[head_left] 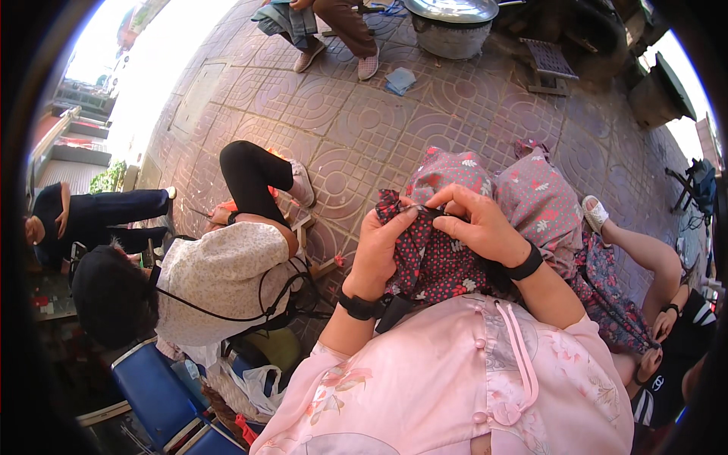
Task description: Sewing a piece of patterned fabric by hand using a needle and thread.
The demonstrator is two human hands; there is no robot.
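A dark cloth (444, 269) with a red and white dotted and floral print lies bunched over my lap. My left hand (377, 246) is closed on its upper edge, with thumb and forefinger pinching a gathered fold. Close beside it, my right hand (481, 227) pinches the same edge between thumb and bent fingers. The fingertips of both hands nearly meet. Whether a needle or other small tool sits between them is too small to tell. Dark bands circle both wrists. Pinkish-grey dotted floral trousers (542, 197) cover my knees beneath the cloth.
At my left sits a person in a patterned top (224, 265); another, at right, holds dark floral cloth (618, 303). A lidded metal pot (453, 34), a low woven stool (550, 59) and folded blue cloth (400, 80) are ahead on the tiles. Blue chairs (155, 390) stand lower left.
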